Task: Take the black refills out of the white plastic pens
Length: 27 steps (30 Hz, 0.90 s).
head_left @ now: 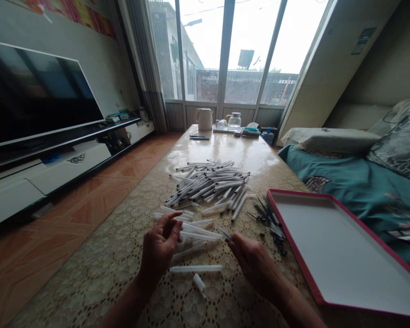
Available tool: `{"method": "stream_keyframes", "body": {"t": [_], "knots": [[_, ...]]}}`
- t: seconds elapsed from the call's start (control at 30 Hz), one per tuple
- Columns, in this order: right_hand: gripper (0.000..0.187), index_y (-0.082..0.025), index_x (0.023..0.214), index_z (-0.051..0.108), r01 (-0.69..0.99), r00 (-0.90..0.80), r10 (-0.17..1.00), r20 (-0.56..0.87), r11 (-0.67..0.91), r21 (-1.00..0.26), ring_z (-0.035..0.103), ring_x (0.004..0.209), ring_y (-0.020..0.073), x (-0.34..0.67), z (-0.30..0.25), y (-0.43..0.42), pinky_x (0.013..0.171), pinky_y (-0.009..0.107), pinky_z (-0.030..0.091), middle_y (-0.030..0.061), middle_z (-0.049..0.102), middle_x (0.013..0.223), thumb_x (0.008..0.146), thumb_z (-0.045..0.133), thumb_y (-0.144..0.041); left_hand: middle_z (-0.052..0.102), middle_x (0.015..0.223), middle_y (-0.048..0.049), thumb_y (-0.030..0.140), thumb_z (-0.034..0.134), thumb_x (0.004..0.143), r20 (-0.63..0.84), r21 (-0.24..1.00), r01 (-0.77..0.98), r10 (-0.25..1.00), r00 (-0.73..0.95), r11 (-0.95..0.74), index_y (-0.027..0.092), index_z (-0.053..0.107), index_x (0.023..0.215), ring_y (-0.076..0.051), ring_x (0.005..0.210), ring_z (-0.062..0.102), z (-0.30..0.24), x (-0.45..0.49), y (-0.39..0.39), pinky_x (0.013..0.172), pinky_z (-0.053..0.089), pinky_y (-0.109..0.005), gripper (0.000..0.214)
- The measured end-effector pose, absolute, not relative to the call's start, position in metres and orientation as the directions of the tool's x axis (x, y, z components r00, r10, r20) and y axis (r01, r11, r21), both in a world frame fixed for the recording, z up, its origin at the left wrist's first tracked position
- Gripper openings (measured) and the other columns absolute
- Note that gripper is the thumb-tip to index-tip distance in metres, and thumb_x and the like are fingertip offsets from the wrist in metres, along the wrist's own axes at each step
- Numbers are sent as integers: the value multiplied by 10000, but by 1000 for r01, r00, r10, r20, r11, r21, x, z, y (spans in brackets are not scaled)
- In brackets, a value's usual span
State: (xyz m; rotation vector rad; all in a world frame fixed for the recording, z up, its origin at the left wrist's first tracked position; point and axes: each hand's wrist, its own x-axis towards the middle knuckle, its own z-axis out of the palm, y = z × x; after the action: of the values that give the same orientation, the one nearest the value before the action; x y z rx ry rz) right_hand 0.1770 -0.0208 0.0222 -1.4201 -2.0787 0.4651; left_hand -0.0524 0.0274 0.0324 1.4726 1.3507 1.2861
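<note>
1. Pinching a slim, pale grey stick-like piece [225, 234] between thumb and fingers, the right hand [254, 259] sits right of centre, the piece pointing up and to the left.
2. The left hand [162, 241] is apart from the right, its fingers bent and its thumb near them; whether anything lies between them I cannot tell.
3. Beside and partly behind the left hand lie loose translucent white plastic tubes [200, 233], resting on a long table with a cream, flower-patterned cover [123, 255].
4. Nearer the camera, between the forearms, one separate translucent tube [196, 269] lies crosswise, with a short white cylindrical piece [199, 283] just below it.
5. Beyond the hands spreads a large heap of slim white pens with black ends [212, 182].
6. Right of that heap is a bunch of thin black plastic pieces [269, 223], near a shallow red-edged tray with a white inside [345, 255].
7. At the far end stand a beige jug-shaped kettle [204, 119] and a clear glass pitcher [235, 120].
</note>
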Motion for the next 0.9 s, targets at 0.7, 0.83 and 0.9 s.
{"method": "stream_keyframes", "body": {"t": [0.7, 0.83, 0.9], "knots": [[428, -172, 698, 527, 334, -135, 983, 125, 164, -928, 425, 434, 86, 173, 6, -14, 435, 183, 329, -35, 470, 500, 937, 339, -473, 632, 606, 2, 306, 821, 583, -232, 829, -484, 960, 160, 281, 127, 710, 780, -52, 478, 531, 20, -26, 18, 456, 413, -141, 288], [388, -167, 688, 531, 309, -141, 980, 138, 175, -935, 414, 444, 81, 172, 7, -14, 436, 183, 329, -35, 467, 511, 920, 401, -449, 631, 600, 1, 305, 834, 556, -232, 832, -483, 962, 145, 274, 121, 708, 770, -56, 478, 535, 19, -25, 19, 464, 429, -148, 309], [346, -165, 702, 540, 292, -146, 979, 140, 178, -940, 431, 459, 83, 172, 10, -14, 448, 185, 344, -30, 488, 537, 905, 443, -428, 634, 594, -1, 318, 841, 536, -235, 834, -481, 963, 134, 271, 117, 707, 753, -58, 469, 536, 19, -25, 19, 455, 429, -150, 325]]}}
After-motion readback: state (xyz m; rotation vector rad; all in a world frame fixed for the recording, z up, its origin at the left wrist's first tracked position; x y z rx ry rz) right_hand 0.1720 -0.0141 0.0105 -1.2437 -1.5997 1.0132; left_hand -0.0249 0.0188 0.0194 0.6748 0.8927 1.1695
